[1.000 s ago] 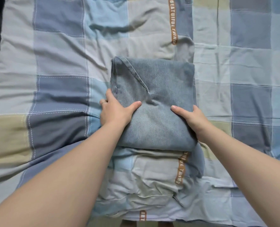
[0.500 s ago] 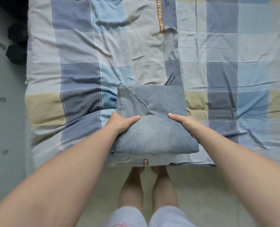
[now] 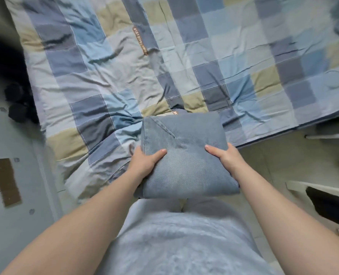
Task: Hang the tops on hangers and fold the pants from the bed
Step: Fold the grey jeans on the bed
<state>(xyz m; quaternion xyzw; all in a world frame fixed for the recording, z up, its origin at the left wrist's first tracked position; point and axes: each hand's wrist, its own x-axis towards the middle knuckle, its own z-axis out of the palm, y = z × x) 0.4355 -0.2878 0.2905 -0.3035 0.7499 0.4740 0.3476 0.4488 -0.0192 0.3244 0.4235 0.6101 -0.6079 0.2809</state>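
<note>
I see the pants (image 3: 186,155): light blue denim, folded into a thick, neat rectangle with a diagonal seam across the far left corner. They sit roughly level at the near edge of the bed (image 3: 105,76), held on either side by my left hand (image 3: 144,163) and right hand (image 3: 224,157), thumbs on top.

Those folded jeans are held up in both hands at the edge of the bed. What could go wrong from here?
1. The folded jeans are gripped only at their sides by the left hand and right hand; the unsupported near edge could sag and the fold might open.
2. They hang partly past the bed, so a slip would probably drop them on the floor.
</note>
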